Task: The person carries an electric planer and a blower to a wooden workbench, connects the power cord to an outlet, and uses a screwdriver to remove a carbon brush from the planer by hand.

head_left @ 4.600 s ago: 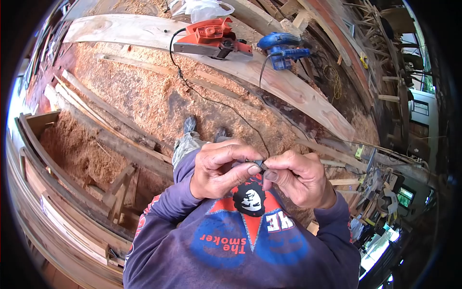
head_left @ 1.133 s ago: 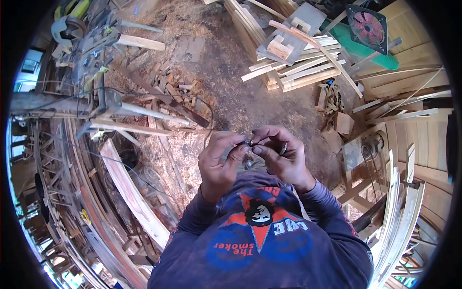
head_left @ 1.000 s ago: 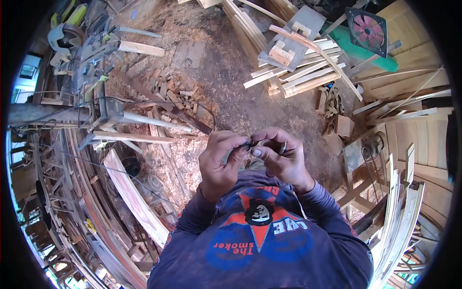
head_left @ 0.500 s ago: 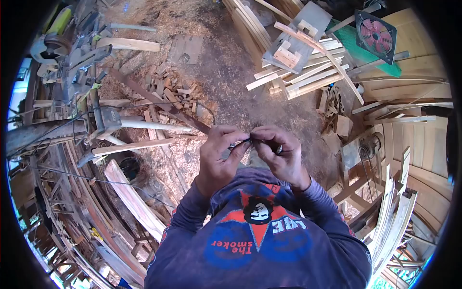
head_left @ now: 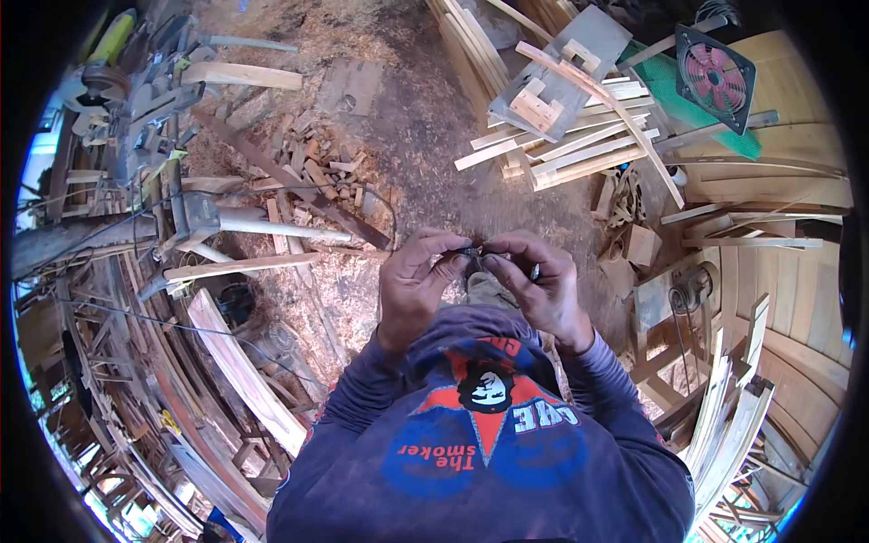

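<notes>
In front of my chest both hands meet fingertip to fingertip. My left hand (head_left: 418,282) pinches a small dark part (head_left: 472,252) between thumb and index finger. From the other side my right hand (head_left: 540,282) pinches at the same spot, its thumb and index finger closed at the part's end. A small metallic piece (head_left: 535,271) shows among the curled fingers of my right hand. The exact shape of the dark part is too small to tell.
Light wood strips (head_left: 579,149) lie at upper right beside a fan (head_left: 715,78) and green mesh (head_left: 670,90). Wood offcuts (head_left: 317,172) lie on the shavings-covered floor. A long plank (head_left: 244,371) and a wooden stand (head_left: 195,217) are at left.
Since the earliest frame, the view has turned from the planks with the red and blue power tools to another part of the workshop. Lately the fingertips have shifted slightly around the small part.
</notes>
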A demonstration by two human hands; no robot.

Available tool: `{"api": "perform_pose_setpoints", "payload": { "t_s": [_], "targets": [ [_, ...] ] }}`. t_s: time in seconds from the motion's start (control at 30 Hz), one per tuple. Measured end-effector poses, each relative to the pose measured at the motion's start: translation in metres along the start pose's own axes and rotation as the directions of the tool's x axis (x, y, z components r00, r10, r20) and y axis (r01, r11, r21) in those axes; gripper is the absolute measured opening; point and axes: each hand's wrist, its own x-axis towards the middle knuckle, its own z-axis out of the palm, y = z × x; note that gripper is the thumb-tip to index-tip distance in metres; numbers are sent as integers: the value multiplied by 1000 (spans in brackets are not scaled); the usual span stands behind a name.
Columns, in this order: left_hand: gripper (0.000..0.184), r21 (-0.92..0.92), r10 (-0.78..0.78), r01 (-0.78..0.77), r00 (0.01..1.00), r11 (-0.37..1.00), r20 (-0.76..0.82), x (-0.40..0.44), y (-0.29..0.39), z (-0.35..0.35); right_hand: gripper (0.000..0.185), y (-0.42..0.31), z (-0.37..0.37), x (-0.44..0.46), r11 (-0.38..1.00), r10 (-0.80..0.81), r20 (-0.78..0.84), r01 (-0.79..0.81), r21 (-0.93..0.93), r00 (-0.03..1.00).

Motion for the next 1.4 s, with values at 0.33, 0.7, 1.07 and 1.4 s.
{"api": "perform_pose_setpoints", "payload": {
  "t_s": [0.33,0.7,1.07,1.4],
  "targets": [
    [19,13,35,-35,999,999,2,-5,0,11,15,2,-5,-3,998,-70,14,70,6,997],
    [18,221,130,-121,991,968,-30,-17,3,-3,15,3,10,-7,993,31,144,-47,112,989],
    [16,225,230,-204,968,953,-100,-29,20,-25,14,-4,37,9,917,135,220,-206,342,966],
    [14,234,369,-302,864,924,-343,-61,35,-42,24,-31,79,36,988,-152,389,132,76,909]
  ]
}}
